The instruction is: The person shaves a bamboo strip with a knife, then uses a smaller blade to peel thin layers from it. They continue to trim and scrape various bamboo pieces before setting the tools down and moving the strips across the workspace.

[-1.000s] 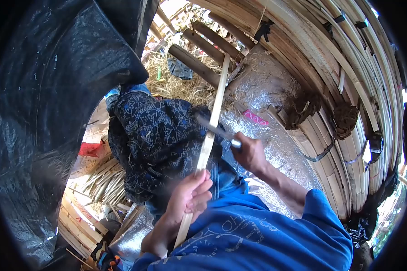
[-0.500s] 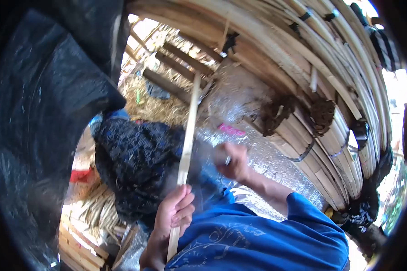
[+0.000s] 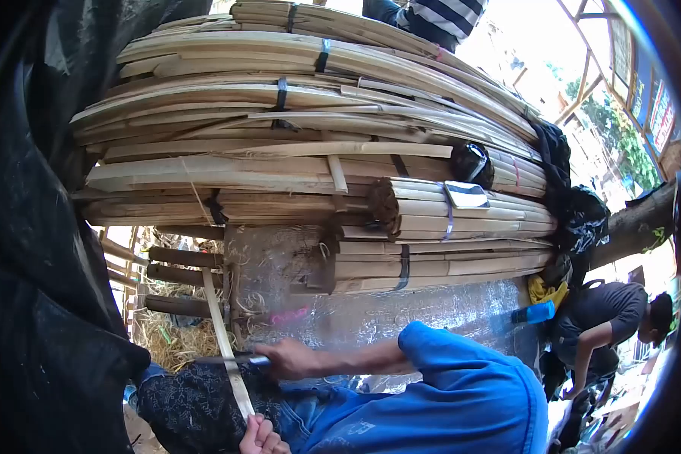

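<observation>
A long pale bamboo strip runs from the dark wooden bars down to the lower edge of the view. My left hand is closed round the strip's near end. My right hand grips the handle of a dark-bladed knife. The blade lies across the strip around its middle, above a dark patterned cloth over my lap.
Tied bundles of split bamboo are stacked ahead. A silvery sheet covers the surface before me. Black plastic hangs at the left. Another person bends over at the right; someone in stripes is at the top.
The view has turned, bringing the bundles across the top and a person at the right into sight. My right hand, earlier beside the strip, now has the blade across it. My left hand still holds the strip.
</observation>
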A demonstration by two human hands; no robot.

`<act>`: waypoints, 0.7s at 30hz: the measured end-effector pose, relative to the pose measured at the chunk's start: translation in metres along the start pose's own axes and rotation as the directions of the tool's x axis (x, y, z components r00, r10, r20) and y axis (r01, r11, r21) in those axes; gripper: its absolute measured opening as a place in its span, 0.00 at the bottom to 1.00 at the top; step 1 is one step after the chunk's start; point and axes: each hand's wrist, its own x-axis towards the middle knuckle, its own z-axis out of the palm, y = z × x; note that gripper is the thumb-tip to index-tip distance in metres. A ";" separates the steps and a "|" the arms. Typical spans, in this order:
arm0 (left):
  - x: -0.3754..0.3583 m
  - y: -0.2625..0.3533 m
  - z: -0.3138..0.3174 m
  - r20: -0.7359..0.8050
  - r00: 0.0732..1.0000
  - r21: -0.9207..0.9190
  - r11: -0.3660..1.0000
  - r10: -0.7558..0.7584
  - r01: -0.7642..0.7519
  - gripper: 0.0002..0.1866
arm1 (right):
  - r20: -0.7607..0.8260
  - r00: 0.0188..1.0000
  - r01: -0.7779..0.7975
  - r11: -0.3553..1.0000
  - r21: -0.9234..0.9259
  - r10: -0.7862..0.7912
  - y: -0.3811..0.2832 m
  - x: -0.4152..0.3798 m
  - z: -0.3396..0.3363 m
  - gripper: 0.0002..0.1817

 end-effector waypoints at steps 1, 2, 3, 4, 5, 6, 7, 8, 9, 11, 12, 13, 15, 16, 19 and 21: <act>-0.002 -0.001 0.001 -0.005 1.000 0.008 1.000 -0.011 0.011 0.12 | -0.009 1.000 -0.012 1.000 0.002 0.012 -0.010 -0.001 0.001 0.12; -0.003 -0.002 0.005 -0.006 1.000 0.006 1.000 0.010 -0.010 0.12 | -0.142 0.990 0.035 0.995 0.089 -0.022 -0.018 0.001 0.002 0.13; -0.002 -0.003 0.009 -0.003 0.999 -0.005 0.999 0.033 -0.033 0.12 | -0.268 0.962 0.098 0.982 0.163 -0.051 -0.025 0.002 -0.001 0.13; -0.001 -0.002 0.010 0.005 0.999 0.004 0.999 0.032 -0.032 0.12 | -0.303 0.932 0.254 0.954 0.162 -0.197 -0.032 -0.003 -0.005 0.14; 0.000 -0.001 0.007 -0.002 0.999 0.002 0.999 0.033 -0.033 0.12 | -0.306 0.930 0.262 0.952 0.159 -0.205 -0.022 -0.002 -0.002 0.14; 0.001 -0.002 0.002 -0.014 0.999 -0.004 0.999 0.036 -0.036 0.11 | -0.134 0.973 0.190 0.982 0.011 -0.187 -0.002 -0.002 0.004 0.15; 0.009 0.001 -0.013 -0.013 0.999 -0.009 0.999 0.039 -0.039 0.11 | 0.040 0.990 0.136 0.979 -0.150 -0.132 0.006 -0.002 0.003 0.16; 0.024 0.007 -0.036 0.177 0.983 -0.095 0.994 -0.045 0.063 0.11 | 0.012 1.000 -0.008 0.991 -0.131 0.010 0.018 0.001 -0.001 0.17; 0.031 0.009 -0.056 0.354 0.931 -0.181 0.971 -0.084 0.156 0.11 | -0.094 0.995 -0.058 0.980 -0.192 0.041 0.030 0.009 -0.004 0.17; 0.021 -0.002 -0.032 0.337 0.941 -0.199 0.975 -0.029 0.101 0.11 | -0.062 0.933 -0.353 0.935 0.045 0.355 -0.010 0.013 -0.033 0.12; 0.020 -0.003 -0.028 0.329 0.944 -0.124 0.990 -0.017 0.061 0.11 | -0.346 0.935 -0.084 0.996 -0.016 0.073 -0.024 0.010 -0.029 0.09; 0.019 -0.002 -0.030 0.319 0.948 -0.045 0.999 -0.006 0.022 0.11 | -0.399 0.913 0.082 0.996 -0.021 -0.083 -0.033 0.004 -0.029 0.11; 0.016 -0.001 -0.027 0.312 0.950 0.011 1.000 0.015 -0.019 0.11 | -0.129 0.968 0.205 0.975 -0.084 -0.215 -0.016 -0.009 -0.014 0.11; 0.018 0.000 -0.030 0.293 0.956 0.014 0.999 0.024 -0.029 0.11 | 0.109 0.983 0.166 0.959 -0.229 -0.145 -0.001 -0.009 -0.007 0.11; 0.021 -0.003 -0.030 0.301 0.952 0.019 0.998 0.048 -0.056 0.10 | 0.030 0.995 -0.089 0.986 -0.138 0.094 -0.022 -0.001 -0.011 0.10; 0.022 -0.005 -0.020 0.252 0.966 0.016 0.998 0.058 -0.064 0.10 | -0.175 0.984 -0.002 0.995 -0.100 -0.015 -0.033 0.000 -0.015 0.09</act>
